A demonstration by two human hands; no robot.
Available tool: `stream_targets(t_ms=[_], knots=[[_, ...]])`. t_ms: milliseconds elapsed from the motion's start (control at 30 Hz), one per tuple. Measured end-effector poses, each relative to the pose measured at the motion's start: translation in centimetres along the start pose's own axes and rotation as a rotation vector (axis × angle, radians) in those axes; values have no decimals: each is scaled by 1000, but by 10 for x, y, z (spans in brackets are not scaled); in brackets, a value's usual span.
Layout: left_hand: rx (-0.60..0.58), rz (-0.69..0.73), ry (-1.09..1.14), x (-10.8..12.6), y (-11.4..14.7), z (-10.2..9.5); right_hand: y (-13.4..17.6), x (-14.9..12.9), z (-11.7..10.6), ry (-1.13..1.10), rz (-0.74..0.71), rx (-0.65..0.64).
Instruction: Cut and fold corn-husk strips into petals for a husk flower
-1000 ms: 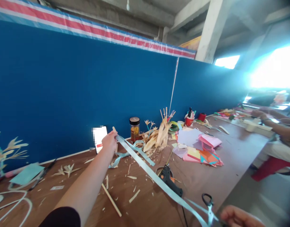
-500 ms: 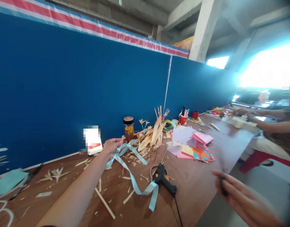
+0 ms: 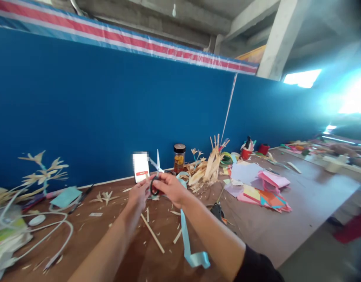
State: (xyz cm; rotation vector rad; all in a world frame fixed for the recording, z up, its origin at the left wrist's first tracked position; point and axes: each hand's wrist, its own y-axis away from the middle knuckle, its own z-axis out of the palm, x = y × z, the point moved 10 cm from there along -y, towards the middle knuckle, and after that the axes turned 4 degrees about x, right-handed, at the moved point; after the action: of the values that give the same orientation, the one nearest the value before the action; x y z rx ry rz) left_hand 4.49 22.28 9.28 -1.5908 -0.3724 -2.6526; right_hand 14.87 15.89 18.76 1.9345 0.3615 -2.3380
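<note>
- holding black-handled scissors (image 3: 159, 169) in the right hand (image 3: 172, 189), a person works just left of and nearer than the lidded jar (image 3: 179, 159); the blades are spread and point upward.
- left hand (image 3: 139, 194), farther left of the jar, sits close by the handle loop; its fingers are drawn together, but what they pinch cannot be told.
- light-blue ribbon (image 3: 185, 235) shows in front of the jar, is hidden by the right arm, then drops lengthwise toward the viewer, its end curled over the table (image 3: 92, 231).
- key relation: the loose ribbon lies right of both hands, the right one nearer; any contact is hidden.
- phone (image 3: 141, 172) stands left of the jar; a pale stick (image 3: 153, 234) slants nearer than the jar, between the forearms.
</note>
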Motion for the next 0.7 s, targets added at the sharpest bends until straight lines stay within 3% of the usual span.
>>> stream_targets(t_ms=[167, 400, 700], knots=[[-6, -21, 100, 12, 18, -29, -47, 29, -18, 30, 72, 49], [-222, -13, 11, 21, 60, -13, -35, 64, 8, 126, 161, -112], [-58, 51, 56, 4, 59, -40, -25, 81, 20, 285, 185, -198]])
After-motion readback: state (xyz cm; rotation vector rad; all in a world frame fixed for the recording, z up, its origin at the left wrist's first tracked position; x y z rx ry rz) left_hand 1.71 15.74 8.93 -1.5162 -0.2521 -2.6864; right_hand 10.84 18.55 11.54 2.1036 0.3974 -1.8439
